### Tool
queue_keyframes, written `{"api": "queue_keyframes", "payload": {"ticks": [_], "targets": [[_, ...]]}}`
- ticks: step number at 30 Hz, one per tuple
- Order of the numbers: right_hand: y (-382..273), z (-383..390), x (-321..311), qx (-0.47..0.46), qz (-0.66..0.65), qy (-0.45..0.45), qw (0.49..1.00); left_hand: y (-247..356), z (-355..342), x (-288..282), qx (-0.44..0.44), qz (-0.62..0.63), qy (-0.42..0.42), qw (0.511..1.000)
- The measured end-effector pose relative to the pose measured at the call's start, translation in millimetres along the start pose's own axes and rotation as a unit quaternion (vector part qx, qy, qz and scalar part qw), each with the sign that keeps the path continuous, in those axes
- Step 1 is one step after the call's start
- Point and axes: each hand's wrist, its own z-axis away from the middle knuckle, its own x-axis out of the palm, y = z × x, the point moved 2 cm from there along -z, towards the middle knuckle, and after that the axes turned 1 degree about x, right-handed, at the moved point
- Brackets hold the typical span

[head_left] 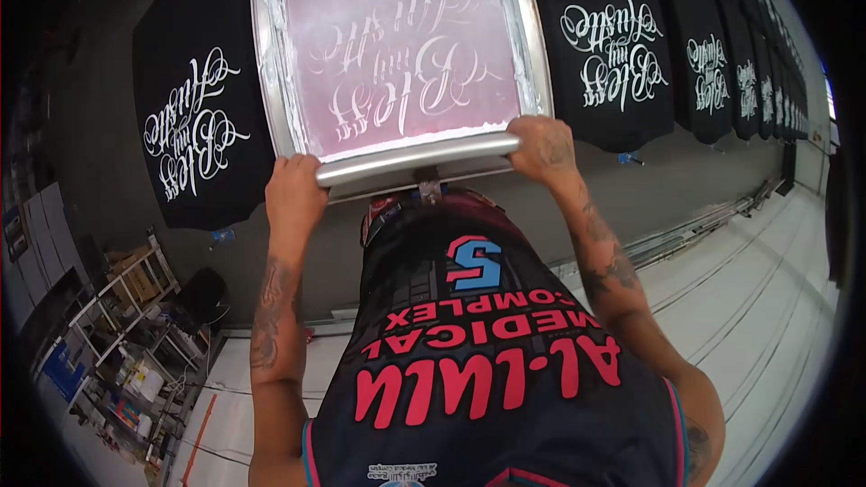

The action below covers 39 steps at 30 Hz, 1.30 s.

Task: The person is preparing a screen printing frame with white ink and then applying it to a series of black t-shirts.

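Observation:
A screen printing frame [264,54] with silver metal sides holds a pink mesh [388,72] bearing pale script lettering, with white ink piled along its top and side edges and in a line along its bottom. My left hand [296,194] is closed on the near left corner of the frame. My right hand [541,149] is wrapped round the near right end of the same near bar. Whatever lies under the mesh is hidden. My dark sleeveless top with pink and blue print shows below the frame.
Black shirts [176,45] with white script prints lie on both sides of the frame, several in a receding row at the right [609,113]. A long grey bench [216,275] runs beneath them. At the lower left are a cluttered rack [126,334] and a black chair [203,298] on pale flooring.

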Motion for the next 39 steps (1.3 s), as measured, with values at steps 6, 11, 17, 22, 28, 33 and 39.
{"api": "queue_keyframes", "payload": {"ticks": [6,11,17,22,28,33,39], "targets": [[-7.1,-7.3,2.8,0.007,0.026,-0.002,1.0,3.8,-16.1,-1.3,-0.011,0.011,0.054,0.998],[38.0,-151.5,13.9,-0.049,0.066,0.128,0.988,-65.1,-168.3,8.2,0.08,-0.063,0.135,0.986],[55.0,-327.8,-29.9,-0.025,0.153,0.02,0.988,-89.4,-332.8,-40.2,0.062,-0.126,0.016,0.99],[53.5,-238.7,-34.4,-0.031,0.166,-0.039,0.985,-60.8,-228.5,-52.7,0.043,-0.112,-0.029,0.992],[10.2,-9.7,-9.4,-0.034,0.041,-0.049,0.997,-7.9,-8.1,-4.3,0.026,0.037,-0.032,0.998],[-3.8,-31.2,-17.2,0.029,0.058,-0.091,0.994,-6.3,-19.2,-3.5,0.016,-0.019,-0.043,0.999],[-12.5,12.2,-5.1,-0.088,0.023,0.119,0.989,11.9,19.4,9.6,-0.029,0.003,0.013,0.999]]}}
